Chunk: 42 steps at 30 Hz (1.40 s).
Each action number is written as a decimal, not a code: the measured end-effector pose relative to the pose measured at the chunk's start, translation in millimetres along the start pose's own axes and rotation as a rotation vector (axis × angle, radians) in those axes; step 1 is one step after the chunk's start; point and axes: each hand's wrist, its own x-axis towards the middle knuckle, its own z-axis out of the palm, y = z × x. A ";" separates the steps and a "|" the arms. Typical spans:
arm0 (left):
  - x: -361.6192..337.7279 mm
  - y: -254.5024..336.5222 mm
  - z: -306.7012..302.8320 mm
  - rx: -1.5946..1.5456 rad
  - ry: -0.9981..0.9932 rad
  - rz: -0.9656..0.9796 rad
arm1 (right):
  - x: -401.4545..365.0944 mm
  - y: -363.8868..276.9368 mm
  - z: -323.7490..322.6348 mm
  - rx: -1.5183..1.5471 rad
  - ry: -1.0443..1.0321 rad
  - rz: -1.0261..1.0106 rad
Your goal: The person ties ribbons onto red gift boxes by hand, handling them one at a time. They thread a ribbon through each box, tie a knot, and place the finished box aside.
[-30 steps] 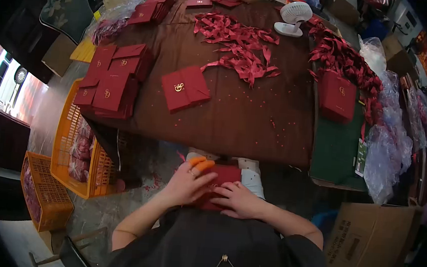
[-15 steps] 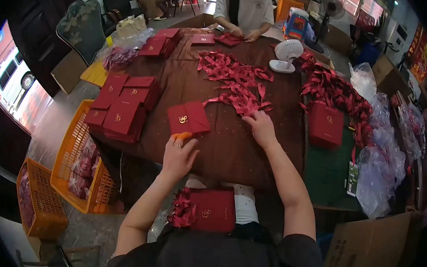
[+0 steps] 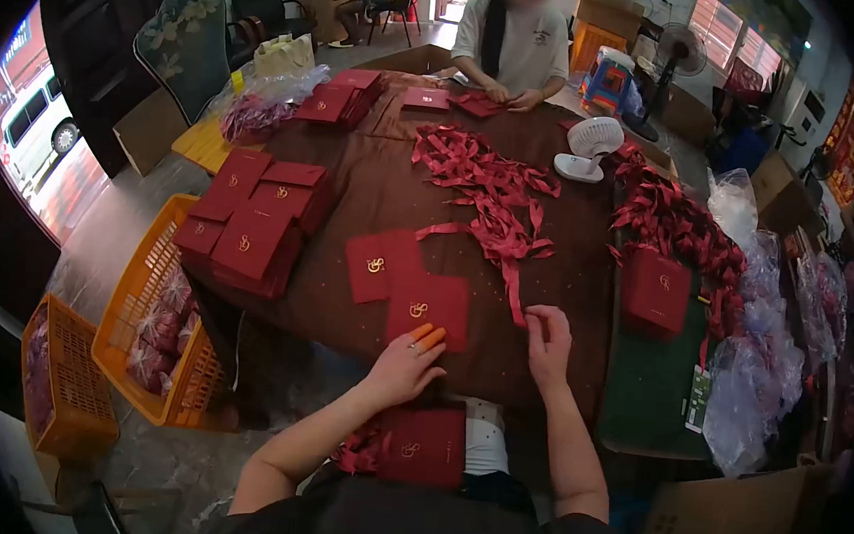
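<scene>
A square red envelope [image 3: 434,301] with gold lettering lies near the table's front edge, and the orange-covered fingertips of my left hand [image 3: 401,370] rest on its lower part. The fingers are stretched out, the thumb apart. A second red envelope [image 3: 369,267] lies partly under its upper left corner. To the right, my right hand [image 3: 549,349] pinches the end of a red ribbon [image 3: 514,289] between thumb and fingers. That ribbon runs up into a tangled pile of red ribbons [image 3: 484,176] in the middle of the brown cloth. Another red envelope [image 3: 423,445] and ribbons lie on my lap.
Stacks of red envelopes [image 3: 250,223] stand at the left. A white fan [image 3: 593,145], more ribbons [image 3: 667,211] and a red stack [image 3: 655,295] are at the right. Orange crates [image 3: 192,379] stand on the floor. Across the table a person [image 3: 514,48] handles red pieces.
My left hand has moved right, and a second envelope now shows under its fingers, overlapping the first. My right hand has drawn one ribbon end out of the pile, toward me.
</scene>
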 end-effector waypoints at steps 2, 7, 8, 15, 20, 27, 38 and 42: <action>3.7 1.8 -4.4 -0.060 0.009 0.053 | 5.4 -27.6 -16.9 0.259 0.181 0.055; 25.9 -12.1 -22.0 0.054 0.454 -0.445 | 17.7 -119.4 -64.8 0.417 0.278 -0.063; 31.7 -14.5 -22.6 0.050 0.455 -0.443 | 16.6 -130.4 -68.6 0.435 0.231 -0.113; 39.9 -16.8 15.8 0.209 0.232 -0.732 | 21.2 -116.6 0.6 0.270 -0.021 -0.070; 36.7 -5.8 19.8 0.199 0.339 -0.609 | 2.3 -58.5 77.0 0.269 -0.110 0.207; 35.8 -2.4 19.8 -0.178 0.308 -0.716 | -1.2 -37.4 105.8 0.024 -0.126 -0.008; 29.0 -32.4 48.0 -0.742 0.475 -0.601 | -10.5 -44.7 104.0 -0.084 -0.083 -0.231; 33.9 3.6 20.3 -0.595 0.489 -0.637 | -13.5 -52.3 101.8 -0.116 -0.077 -0.190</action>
